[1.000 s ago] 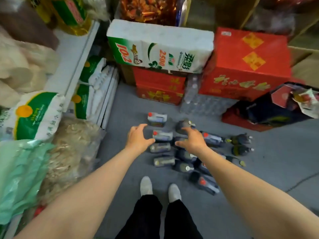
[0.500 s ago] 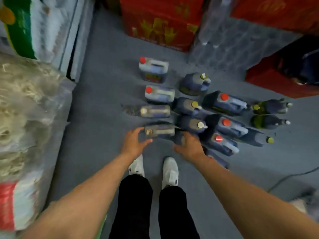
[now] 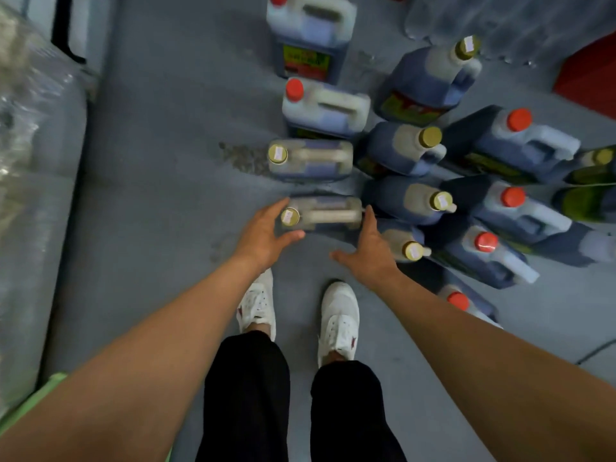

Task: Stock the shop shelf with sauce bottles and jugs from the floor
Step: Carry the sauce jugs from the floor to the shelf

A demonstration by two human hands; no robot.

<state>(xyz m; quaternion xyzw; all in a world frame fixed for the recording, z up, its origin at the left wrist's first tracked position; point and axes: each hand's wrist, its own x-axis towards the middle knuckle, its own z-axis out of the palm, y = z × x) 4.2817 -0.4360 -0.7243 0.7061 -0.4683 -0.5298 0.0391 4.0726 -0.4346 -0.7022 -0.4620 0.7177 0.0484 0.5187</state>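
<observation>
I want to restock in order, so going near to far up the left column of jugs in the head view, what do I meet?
Gold-capped jug between the hands → second gold-capped jug → red-capped jug → far red-capped jug.

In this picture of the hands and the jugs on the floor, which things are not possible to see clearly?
- Head view: the shelf is out of frame.
- Nearest jug: its label faces away from the camera.
- Left hand and right hand: contact with that jug is unclear.
- Top jug: cut by the upper edge.
- Lowest red-capped jug: partly behind the right forearm.
</observation>
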